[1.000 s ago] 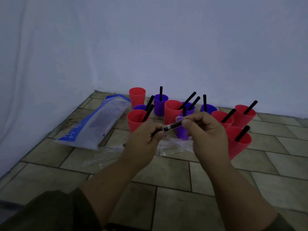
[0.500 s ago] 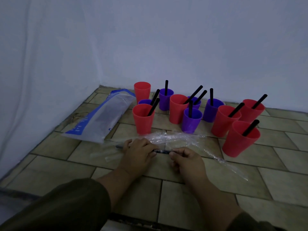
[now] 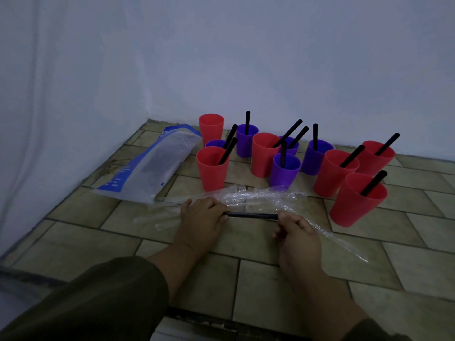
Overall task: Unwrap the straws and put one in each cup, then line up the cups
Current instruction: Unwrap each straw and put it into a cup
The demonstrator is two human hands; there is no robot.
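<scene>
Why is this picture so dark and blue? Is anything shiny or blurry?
Head view: the light is dim and bluish, so the cups throw only faint shadows; head view: the clear wrappers catch small bright glints; head view: the held straw looks sharp, nothing badly blurred.

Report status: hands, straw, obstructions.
Left hand and right hand grip black straw by its ends. Back-left red cup has no straw. Loose wrappers ahead of hands.

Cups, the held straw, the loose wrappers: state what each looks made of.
The cups look like matte plastic: uniform red or purple, thin rims. The straw is probably plastic: smooth, solid black, straight. The wrappers are thin clear plastic film, crinkled and glinting.
</scene>
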